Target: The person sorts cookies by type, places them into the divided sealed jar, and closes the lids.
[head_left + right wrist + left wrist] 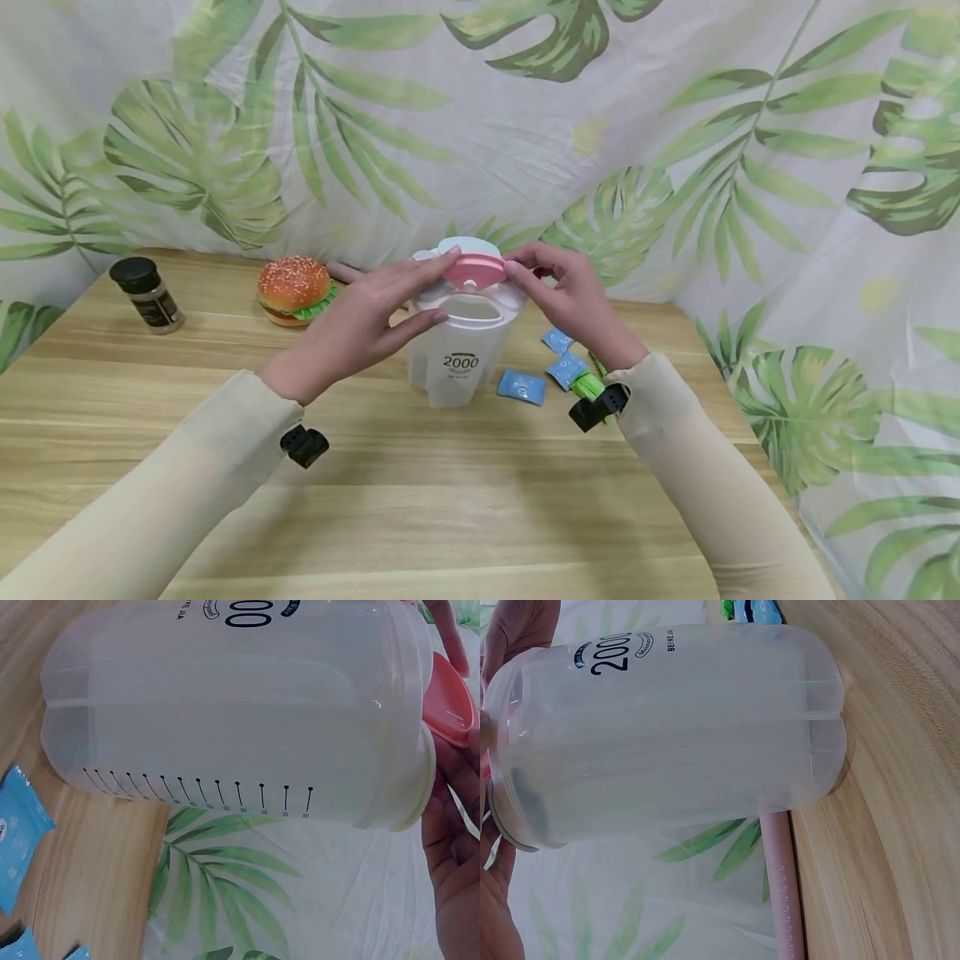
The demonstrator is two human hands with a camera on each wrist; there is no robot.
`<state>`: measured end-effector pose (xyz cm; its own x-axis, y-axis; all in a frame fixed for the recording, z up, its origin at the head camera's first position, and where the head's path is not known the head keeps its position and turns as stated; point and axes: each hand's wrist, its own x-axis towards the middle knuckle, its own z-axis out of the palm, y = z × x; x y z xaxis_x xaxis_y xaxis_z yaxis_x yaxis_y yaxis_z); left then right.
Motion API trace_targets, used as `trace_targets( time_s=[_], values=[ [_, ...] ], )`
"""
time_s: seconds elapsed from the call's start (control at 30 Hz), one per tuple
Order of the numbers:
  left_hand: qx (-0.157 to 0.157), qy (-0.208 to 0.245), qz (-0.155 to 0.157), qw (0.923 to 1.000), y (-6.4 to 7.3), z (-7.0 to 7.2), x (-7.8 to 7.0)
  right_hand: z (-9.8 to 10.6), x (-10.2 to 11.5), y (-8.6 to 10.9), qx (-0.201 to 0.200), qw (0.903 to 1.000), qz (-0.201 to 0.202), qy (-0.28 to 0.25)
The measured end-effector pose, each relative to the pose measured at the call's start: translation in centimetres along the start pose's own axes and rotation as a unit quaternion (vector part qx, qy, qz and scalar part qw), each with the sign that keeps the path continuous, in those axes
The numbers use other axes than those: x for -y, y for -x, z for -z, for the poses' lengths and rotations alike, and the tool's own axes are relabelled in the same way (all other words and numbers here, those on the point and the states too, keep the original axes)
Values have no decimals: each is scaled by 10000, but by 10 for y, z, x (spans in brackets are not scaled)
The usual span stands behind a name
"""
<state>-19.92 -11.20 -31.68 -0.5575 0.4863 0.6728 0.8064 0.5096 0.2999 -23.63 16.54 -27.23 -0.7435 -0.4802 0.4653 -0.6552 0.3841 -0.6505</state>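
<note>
A translucent plastic storage canister [461,358] marked 2000 stands upright on the table, its pink flap [476,271] raised over an opening in the lid. My right hand [566,287] pinches the flap's right edge between thumb and fingers. Lying across the lid's left side, my left hand [360,308] has its index fingertip against the flap and its thumb along the front rim; its other fingers are mostly hidden in the head view. In the right wrist view, the canister wall [225,727] carries a printed measuring scale, and no contents show through it.
Several small blue packets [521,387] and a bright green item [587,386] lie right of the canister. To the left stand a toy-like burger [295,287] and a black-capped seasoning jar [146,296]. A pink ruled bar [780,885] lies behind. Leaf-print cloth [510,142] hangs at the back.
</note>
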Motion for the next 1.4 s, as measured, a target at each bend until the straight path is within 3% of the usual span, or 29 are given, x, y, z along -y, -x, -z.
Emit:
trace_targets(
  time_s=[0.33, 0.67, 0.93, 1.13, 1.23, 1.3, 1.4],
  values=[
    [-34, 130, 28, 9999, 0, 2, 1, -4, 2, -5, -180, 9993, -195, -266],
    [10, 369, 54, 9993, 0, 3, 2, -7, 7, -6, -257, 9964, -722, -374],
    [99, 434, 146, 9989, 0, 4, 1, -5, 7, -2, -183, 9971, -599, -434],
    [130, 456, 234, 9986, 0, 3, 1, -5, -8, 9, -915, 9904, -598, -846],
    [146, 462, 270, 9985, -1, 4, 1, -5, -24, 18, -1113, 9872, -830, -787],
    [155, 469, 293, 9983, -1, 4, 1, -5, -38, 26, -852, 9878, -1159, -605],
    [167, 495, 324, 9981, -1, 4, 1, -6, -59, 39, -11, 9845, -1754, 46]
  ],
)
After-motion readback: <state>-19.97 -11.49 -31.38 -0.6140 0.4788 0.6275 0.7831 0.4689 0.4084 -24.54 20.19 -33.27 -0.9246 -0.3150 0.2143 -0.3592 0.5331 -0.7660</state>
